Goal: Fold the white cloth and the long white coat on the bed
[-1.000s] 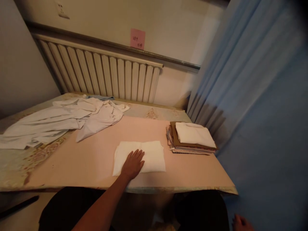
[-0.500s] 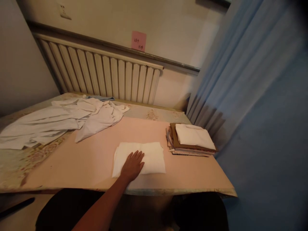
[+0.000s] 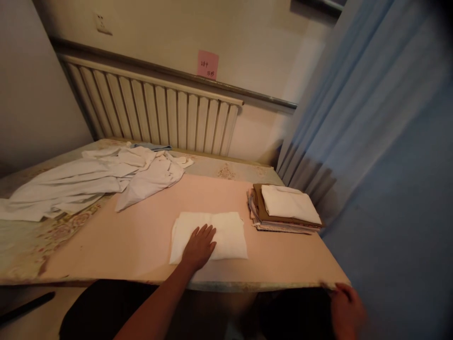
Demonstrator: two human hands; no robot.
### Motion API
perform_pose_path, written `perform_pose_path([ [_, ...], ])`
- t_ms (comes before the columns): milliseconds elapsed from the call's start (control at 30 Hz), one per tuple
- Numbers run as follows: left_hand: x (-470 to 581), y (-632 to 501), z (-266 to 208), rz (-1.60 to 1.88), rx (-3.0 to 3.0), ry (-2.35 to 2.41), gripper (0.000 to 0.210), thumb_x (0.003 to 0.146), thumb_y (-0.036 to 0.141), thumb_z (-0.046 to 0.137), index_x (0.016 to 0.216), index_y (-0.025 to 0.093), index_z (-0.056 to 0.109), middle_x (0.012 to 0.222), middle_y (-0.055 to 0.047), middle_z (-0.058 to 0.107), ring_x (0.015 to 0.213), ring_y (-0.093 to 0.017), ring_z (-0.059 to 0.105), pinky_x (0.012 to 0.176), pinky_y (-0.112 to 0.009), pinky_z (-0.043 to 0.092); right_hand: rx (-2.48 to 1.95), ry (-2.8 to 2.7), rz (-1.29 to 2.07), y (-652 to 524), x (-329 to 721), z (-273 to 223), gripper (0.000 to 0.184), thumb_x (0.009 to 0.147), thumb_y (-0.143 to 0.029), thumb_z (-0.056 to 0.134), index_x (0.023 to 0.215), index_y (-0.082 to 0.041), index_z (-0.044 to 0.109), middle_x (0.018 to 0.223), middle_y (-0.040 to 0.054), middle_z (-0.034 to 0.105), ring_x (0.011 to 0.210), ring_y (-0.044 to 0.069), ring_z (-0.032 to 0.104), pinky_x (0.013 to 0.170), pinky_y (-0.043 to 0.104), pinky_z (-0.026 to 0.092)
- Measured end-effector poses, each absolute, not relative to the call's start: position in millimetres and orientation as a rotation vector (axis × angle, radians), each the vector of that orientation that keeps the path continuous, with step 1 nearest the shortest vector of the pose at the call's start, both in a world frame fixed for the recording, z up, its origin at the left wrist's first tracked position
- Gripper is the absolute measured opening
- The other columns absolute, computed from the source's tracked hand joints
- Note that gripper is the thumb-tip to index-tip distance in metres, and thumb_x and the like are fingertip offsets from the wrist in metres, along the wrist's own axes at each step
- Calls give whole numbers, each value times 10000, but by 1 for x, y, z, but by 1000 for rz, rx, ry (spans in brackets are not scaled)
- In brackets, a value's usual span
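A white cloth (image 3: 228, 238), folded into a flat rectangle, lies near the front of the pink sheet on the table. My left hand (image 3: 200, 245) rests palm down on its left half, fingers stretched out, covering part of it. At the table's front right corner is my right hand (image 3: 348, 307), slightly blurred. Its fingers are curled in, and a small blurred dark bit shows at their tips, too unclear to name. To the right of the folded cloth stands a stack of folded fabrics (image 3: 262, 219), with brown cloth near the top and a white folded piece (image 3: 292, 204) uppermost.
Loose white cloth (image 3: 106, 172) lies rumpled at the table's left, with a bit of blue fabric (image 3: 152, 147) behind it. The pink sheet (image 3: 138, 236) covers part of a floral tablecloth (image 3: 71, 226). A radiator (image 3: 159, 113) stands behind; a blue curtain (image 3: 371, 165) hangs right.
My right hand has come into view at the lower right, by the table corner. My left hand stays flat on the folded white cloth. The whole view has shifted slightly.
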State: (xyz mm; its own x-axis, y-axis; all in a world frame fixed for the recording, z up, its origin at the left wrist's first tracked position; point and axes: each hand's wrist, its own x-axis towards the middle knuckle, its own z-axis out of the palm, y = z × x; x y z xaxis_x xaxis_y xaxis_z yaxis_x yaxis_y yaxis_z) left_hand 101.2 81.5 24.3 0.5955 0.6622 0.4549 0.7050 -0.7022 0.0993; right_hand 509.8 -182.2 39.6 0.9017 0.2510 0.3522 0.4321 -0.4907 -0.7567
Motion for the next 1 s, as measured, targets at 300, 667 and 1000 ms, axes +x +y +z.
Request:
perform_pose_path([
  [300,100,76,28,-711,-2714,-1199,462,936,366,378,1376,241,440,1397,-60,517,1337,-233,401,1109,-468,294,-1527,-1336,120,2,313,66,294,734,-185,374,832,-183,651,814,61,683,784,188,632,751,322,510],
  [667,90,80,27,-661,-2710,-1220,485,923,365,416,1395,251,410,1445,-44,463,1363,-242,362,1116,-483,293,-1552,-2063,-188,68,267,28,378,915,-174,419,1262,-192,568,1363,101,536,1331,243,409,1108,502,293],
  [1000,39,127,14,-712,-2515,-1442,493,928,416,389,1387,237,425,1480,-79,410,1382,-312,313,1091,-561,263,-1849,-1822,-357,74,283,14,394,921,-267,434,1280,-144,543,1377,163,507,1326,318,403,1083,544,286],
])
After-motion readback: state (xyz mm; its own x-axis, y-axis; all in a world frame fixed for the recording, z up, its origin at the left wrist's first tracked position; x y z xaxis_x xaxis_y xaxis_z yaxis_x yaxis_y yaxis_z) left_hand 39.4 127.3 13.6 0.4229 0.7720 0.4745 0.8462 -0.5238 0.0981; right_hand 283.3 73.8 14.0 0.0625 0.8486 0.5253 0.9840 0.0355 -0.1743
